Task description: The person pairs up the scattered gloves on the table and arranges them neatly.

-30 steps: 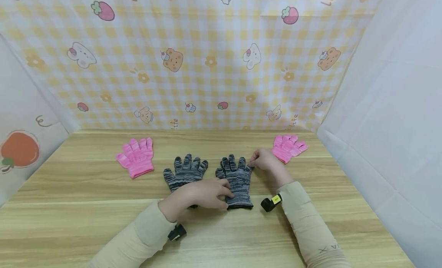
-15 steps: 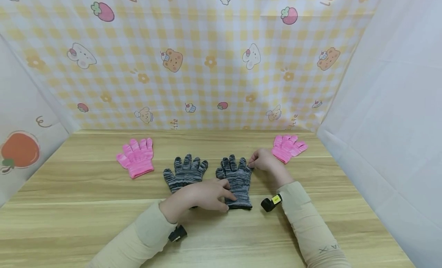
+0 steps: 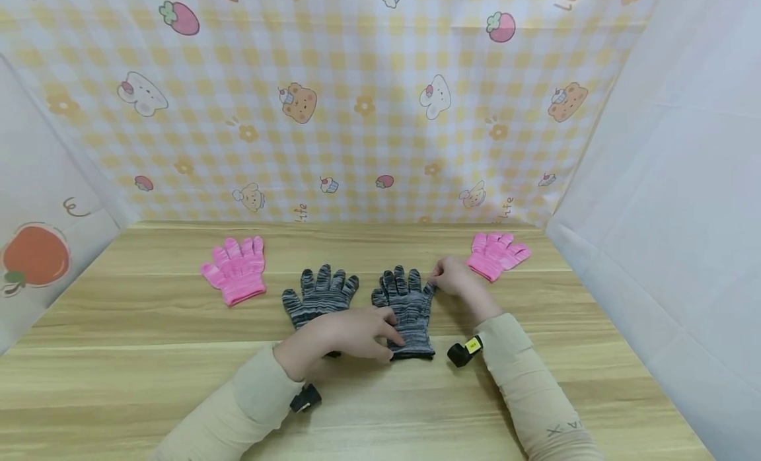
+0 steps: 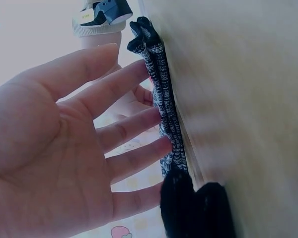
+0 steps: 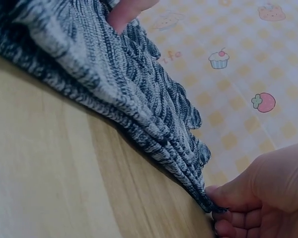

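Note:
Two black-and-grey knit gloves lie flat on the table, fingers pointing to the far side. On the right-hand grey glove (image 3: 413, 316), my left hand (image 3: 355, 332) rests its fingertips near the cuff. Seen in the left wrist view, the fingers (image 4: 129, 131) are fairly straight and spread, with the palm off the fabric. My right hand (image 3: 456, 276) pinches the tip of that glove's outer right finger between thumb and fingertips, as the right wrist view also shows. The left-hand grey glove (image 3: 321, 296) sits under my left wrist, its cuff partly hidden.
A pink glove (image 3: 239, 271) lies at the far left of the wooden table (image 3: 380, 415). Another pink glove (image 3: 496, 255) lies at the far right, just beyond my right hand. A checked cloth (image 3: 368, 144) hangs behind, with white side walls (image 3: 672, 183).
Very little differs. The right-hand grey glove's cuff and my left fingertips have shifted slightly, while my right hand keeps its pinch at the glove's finger.

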`<state>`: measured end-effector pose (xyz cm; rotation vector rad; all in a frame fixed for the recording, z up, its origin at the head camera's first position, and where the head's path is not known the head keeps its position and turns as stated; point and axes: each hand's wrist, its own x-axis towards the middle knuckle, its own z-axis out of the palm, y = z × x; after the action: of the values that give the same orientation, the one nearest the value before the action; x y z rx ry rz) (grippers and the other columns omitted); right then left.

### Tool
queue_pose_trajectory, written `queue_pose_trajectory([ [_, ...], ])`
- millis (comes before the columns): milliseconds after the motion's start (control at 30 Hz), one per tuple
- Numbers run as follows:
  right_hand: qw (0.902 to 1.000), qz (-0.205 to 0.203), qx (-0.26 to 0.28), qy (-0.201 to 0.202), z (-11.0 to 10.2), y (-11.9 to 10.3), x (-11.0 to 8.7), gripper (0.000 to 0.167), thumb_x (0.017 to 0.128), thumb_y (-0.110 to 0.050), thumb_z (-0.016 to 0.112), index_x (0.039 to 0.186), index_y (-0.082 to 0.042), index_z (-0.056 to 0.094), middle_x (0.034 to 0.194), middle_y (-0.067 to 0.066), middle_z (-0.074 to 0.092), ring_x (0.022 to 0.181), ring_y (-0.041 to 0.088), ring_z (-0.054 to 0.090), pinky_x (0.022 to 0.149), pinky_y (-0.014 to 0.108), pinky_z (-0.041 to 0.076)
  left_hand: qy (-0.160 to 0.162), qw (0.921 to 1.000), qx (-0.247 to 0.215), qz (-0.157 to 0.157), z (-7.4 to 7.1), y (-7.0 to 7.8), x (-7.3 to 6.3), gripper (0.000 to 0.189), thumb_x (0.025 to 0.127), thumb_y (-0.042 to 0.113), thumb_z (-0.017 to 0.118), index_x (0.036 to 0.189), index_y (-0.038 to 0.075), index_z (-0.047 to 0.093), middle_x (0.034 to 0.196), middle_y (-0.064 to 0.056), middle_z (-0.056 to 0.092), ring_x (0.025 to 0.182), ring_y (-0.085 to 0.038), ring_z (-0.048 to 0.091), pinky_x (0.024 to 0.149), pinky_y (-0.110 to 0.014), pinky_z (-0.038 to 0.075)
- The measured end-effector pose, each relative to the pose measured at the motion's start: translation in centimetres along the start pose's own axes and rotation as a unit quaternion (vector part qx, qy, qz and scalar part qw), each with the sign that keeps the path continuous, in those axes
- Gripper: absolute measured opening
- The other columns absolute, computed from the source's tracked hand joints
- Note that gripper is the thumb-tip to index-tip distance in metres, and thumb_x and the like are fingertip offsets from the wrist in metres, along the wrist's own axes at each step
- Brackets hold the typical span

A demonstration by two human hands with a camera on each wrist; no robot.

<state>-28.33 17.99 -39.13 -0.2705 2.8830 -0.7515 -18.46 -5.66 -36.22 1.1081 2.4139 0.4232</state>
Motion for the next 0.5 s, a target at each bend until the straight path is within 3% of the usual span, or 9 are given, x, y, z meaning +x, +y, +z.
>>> queue_pose_trajectory([
  [500, 0.9991, 0.013, 0.034, -0.020, -0.38, -0.14, -0.30, 0.010, 0.085, -0.008, 0.069, 0.077, -0.002, 0.065, 0.076, 0.005, 0.060, 0.073, 0.019, 0.052, 0.064, 0.030, 0.045, -0.005, 0.9995, -0.032, -0.003, -0.36, -0.13, -0.20, 0.032, 0.092, 0.026, 0.063, 0.123, 0.019, 0.067, 0.137, -0.004, 0.044, 0.095, -0.008, 0.048, 0.080, -0.026, 0.043],
])
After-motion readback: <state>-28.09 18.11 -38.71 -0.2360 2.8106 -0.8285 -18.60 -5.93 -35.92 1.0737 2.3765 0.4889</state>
